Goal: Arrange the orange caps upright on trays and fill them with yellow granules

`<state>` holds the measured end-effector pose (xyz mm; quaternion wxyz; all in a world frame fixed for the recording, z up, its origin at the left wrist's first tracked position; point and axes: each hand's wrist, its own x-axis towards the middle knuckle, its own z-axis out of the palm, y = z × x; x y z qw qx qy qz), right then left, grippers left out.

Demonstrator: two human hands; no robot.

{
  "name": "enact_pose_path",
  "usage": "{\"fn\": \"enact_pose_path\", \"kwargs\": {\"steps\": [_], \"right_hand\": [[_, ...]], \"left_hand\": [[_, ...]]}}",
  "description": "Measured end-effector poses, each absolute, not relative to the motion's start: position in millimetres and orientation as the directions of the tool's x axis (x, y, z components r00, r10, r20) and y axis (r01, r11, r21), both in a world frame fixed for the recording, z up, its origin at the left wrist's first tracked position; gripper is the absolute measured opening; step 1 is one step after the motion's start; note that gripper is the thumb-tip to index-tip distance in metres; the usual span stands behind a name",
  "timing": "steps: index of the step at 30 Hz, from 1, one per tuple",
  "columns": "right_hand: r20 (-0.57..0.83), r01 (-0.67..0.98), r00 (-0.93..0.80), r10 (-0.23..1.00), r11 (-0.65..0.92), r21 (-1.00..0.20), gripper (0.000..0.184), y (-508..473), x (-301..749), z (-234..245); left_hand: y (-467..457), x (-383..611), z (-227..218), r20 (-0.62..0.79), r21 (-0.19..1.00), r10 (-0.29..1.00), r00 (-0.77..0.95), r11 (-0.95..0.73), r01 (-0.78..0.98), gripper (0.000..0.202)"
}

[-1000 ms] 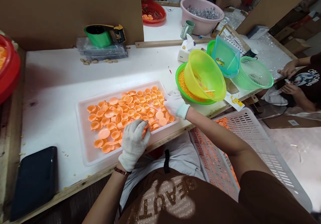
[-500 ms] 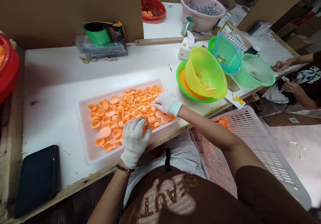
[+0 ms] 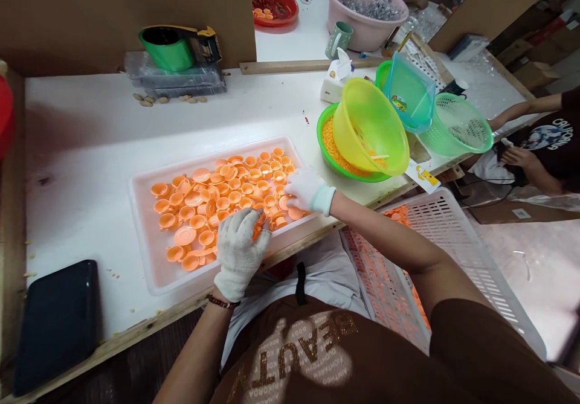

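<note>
A shallow white tray (image 3: 149,259) lies on the table in front of me, filled with several orange plastic caps (image 3: 212,195). My left hand (image 3: 239,248), in a white knit glove, rests at the tray's near edge with its fingers curled round an orange cap. My right hand (image 3: 307,189), also gloved, sits at the tray's right end with its fingers bent down onto the caps; whether it grips one is hidden.
A green bowl of yellow pieces (image 3: 333,150) holds a tilted yellow-green bowl (image 3: 369,126). Beside it are a teal basket (image 3: 408,93) and a green colander (image 3: 460,126). A white slotted crate (image 3: 453,235) stands at my right. A tape dispenser (image 3: 179,44), a dark pad (image 3: 57,319) and a co-worker's hands (image 3: 516,156) are also in view.
My right hand has slid a little left and nearer along the tray's right end. My left hand keeps its curl on the cap. The view has shifted slightly.
</note>
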<state>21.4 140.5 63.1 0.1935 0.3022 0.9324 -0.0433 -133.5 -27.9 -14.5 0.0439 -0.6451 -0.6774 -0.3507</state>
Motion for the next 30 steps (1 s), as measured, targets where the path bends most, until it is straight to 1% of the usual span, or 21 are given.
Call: {"fn": "enact_pose_path", "kwargs": {"steps": [2,6,8,10,12,14,17,19,22,26,28,30], "right_hand": [[-0.36,0.558,-0.767,0.531,0.829,0.034,0.03,136.6,21.7,57.8],[-0.289,0.498,-0.831,0.476,0.867,-0.002,0.025,133.9,25.7,51.7],[-0.311,0.448,-0.85,0.425,0.894,-0.002,0.027,135.3,33.3,56.0],[-0.349,0.43,-0.848,0.4,0.903,-0.01,0.03,137.9,44.2,64.5],[-0.371,0.453,-0.829,0.419,0.891,-0.006,0.03,140.4,54.9,73.7],[-0.396,0.471,-0.805,0.442,0.882,0.027,0.026,141.1,62.2,79.1],[-0.446,0.436,-0.787,0.426,0.896,0.085,0.022,138.8,64.4,77.2],[-0.446,0.425,-0.789,0.422,0.9,0.099,0.025,137.7,61.4,73.4],[-0.393,0.469,-0.792,0.467,0.878,0.098,0.028,140.3,51.5,74.4],[-0.329,0.603,-0.721,0.609,0.786,0.136,0.029,146.5,28.8,92.9],[-0.351,0.647,-0.674,0.65,0.749,0.143,0.027,147.0,19.3,101.8],[-0.398,0.659,-0.638,0.66,0.735,0.163,0.025,144.4,15.7,103.8]], "left_hand": [[-28.1,-133.7,-14.7,0.52,0.422,0.838,-0.166,-0.083,0.903,0.02],[-29.4,-133.9,-14.3,0.518,0.427,0.836,-0.179,-0.071,0.901,0.02],[-29.6,-134.0,-14.3,0.511,0.432,0.839,-0.189,-0.061,0.9,0.02],[-29.4,-134.1,-14.9,0.503,0.439,0.843,-0.192,-0.058,0.897,0.019],[-28.9,-134.1,-15.7,0.498,0.445,0.846,-0.19,-0.062,0.893,0.019],[-28.5,-134.0,-16.3,0.497,0.449,0.847,-0.187,-0.067,0.891,0.019],[-28.3,-133.7,-16.2,0.499,0.445,0.847,-0.184,-0.068,0.893,0.021],[-28.6,-133.6,-15.9,0.501,0.439,0.846,-0.184,-0.065,0.896,0.02],[-29.0,-133.4,-16.0,0.505,0.428,0.845,-0.173,-0.072,0.901,0.019],[-29.0,-133.6,-16.5,0.518,0.409,0.84,-0.159,-0.08,0.909,0.02],[-28.9,-134.0,-16.2,0.526,0.403,0.836,-0.154,-0.085,0.911,0.02],[-29.1,-134.6,-15.7,0.535,0.4,0.832,-0.149,-0.094,0.912,0.02]]}}
